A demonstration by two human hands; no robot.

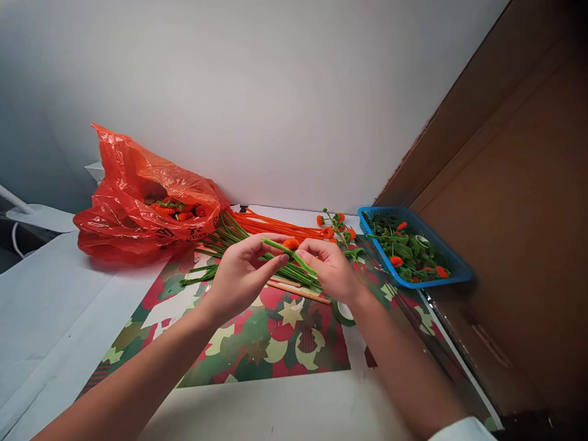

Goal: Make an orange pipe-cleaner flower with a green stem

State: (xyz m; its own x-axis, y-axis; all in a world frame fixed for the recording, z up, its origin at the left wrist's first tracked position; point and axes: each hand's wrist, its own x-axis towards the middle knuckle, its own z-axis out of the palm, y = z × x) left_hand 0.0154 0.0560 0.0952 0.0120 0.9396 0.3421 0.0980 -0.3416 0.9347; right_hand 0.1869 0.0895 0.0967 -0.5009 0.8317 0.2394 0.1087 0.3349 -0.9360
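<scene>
Both hands meet above a patterned red and green paper sheet [275, 343]. My left hand [243, 272] pinches the upper end of a green pipe-cleaner stem [294, 256] between thumb and fingers. My right hand [328, 266] grips the same stem lower down, beside its small orange pom-pom bud [291, 244]. Under the hands lie a bundle of green pipe cleaners [229, 236], orange pipe cleaners [275, 226] and a thin wooden stick [298, 291].
An orange plastic bag [142, 196] holding orange and green pieces lies at the back left. A blue basket [454, 269] of green leaves and orange buds stands at the right, by a brown board [514, 202]. A finished sprig [337, 226] lies near it. A roll of green tape [342, 312] sits under my right wrist.
</scene>
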